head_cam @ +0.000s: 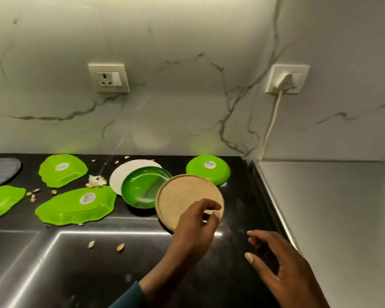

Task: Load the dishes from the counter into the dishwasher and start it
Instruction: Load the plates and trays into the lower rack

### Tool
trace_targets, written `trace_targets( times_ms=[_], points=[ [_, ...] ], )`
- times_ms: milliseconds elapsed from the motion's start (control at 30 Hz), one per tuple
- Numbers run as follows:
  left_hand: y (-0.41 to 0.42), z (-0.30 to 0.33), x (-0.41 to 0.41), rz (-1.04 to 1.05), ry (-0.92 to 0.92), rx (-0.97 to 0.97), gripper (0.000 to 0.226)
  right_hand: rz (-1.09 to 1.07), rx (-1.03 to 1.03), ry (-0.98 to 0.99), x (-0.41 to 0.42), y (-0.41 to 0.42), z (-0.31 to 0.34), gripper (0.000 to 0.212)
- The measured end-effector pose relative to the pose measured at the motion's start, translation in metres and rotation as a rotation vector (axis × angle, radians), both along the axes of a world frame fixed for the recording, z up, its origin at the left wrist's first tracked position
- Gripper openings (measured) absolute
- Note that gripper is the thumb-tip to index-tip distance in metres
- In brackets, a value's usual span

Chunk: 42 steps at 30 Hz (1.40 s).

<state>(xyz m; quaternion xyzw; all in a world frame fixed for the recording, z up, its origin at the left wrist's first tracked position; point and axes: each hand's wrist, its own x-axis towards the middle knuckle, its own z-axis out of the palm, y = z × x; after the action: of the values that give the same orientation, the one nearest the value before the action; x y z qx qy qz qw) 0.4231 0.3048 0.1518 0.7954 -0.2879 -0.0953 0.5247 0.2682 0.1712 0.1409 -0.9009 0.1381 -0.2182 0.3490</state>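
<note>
Tan and round, the plate (187, 197) sits tilted at the front of the black counter (240, 196), its near rim pinched between the thumb and curled fingers of the left hand (194, 223). The right hand (276, 265) hovers just to the right, over the counter's edge, fingers loosely spread and holding nothing. The tan plate's far edge overlaps a round green dish (142, 188), which lies partly over a white plate (126, 174). Behind and to the right, a green bowl (208, 168) rests upside down near the wall. To the left lie two leaf-shaped green plates, one nearer (75, 205) and one farther back (62, 171), both face down with stickers showing; more green plates (2, 201) reach the left edge, and a grey mat (2, 170) lies behind them. Food scraps (96, 181) are scattered among the dishes, and a few sit in the dark sink (75, 263) below the hands. A steel surface (331, 207) adjoins the counter on the right. On the marble wall (187, 85), one socket (109, 77) is free and another (286, 80) holds a white plug.
</note>
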Motion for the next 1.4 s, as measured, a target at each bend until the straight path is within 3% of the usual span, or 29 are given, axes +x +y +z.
trace_targets(
  times_ms=[167,267,367,567,800,900,1067,1167,1400],
  points=[
    [0.041,-0.015,0.079,0.113,0.064,-0.016,0.011,-0.003,0.022,0.005,0.081,0.033,-0.019,0.038],
    [0.051,-0.015,0.114,0.113,0.06,0.028,0.01,-0.108,0.116,0.055,0.122,0.036,-0.023,0.034],
    [0.048,-0.022,0.144,0.108,0.048,0.062,0.012,-0.236,0.032,0.084,0.161,0.013,-0.04,0.033],
    [0.035,-0.041,0.181,0.132,0.073,0.09,0.015,-0.464,-0.098,0.382,0.22,-0.026,-0.067,0.051],
    [0.022,-0.042,0.208,0.127,0.041,0.131,0.011,-0.442,-0.13,0.543,0.256,-0.033,-0.085,0.046],
    [0.021,-0.048,0.21,0.124,0.03,0.123,0.011,-0.473,0.036,0.471,0.259,-0.038,-0.089,0.042],
    [0.019,-0.036,0.204,0.095,0.047,0.106,0.009,-0.325,0.333,0.246,0.238,-0.032,-0.052,0.007],
    [0.012,-0.029,0.202,0.069,0.0,0.075,0.011,-0.3,0.44,0.105,0.218,-0.029,-0.031,0.01],
    [-0.019,-0.015,0.176,-0.002,-0.017,-0.054,0.011,-0.596,0.322,-0.116,0.152,-0.05,-0.004,0.008]
  ],
)
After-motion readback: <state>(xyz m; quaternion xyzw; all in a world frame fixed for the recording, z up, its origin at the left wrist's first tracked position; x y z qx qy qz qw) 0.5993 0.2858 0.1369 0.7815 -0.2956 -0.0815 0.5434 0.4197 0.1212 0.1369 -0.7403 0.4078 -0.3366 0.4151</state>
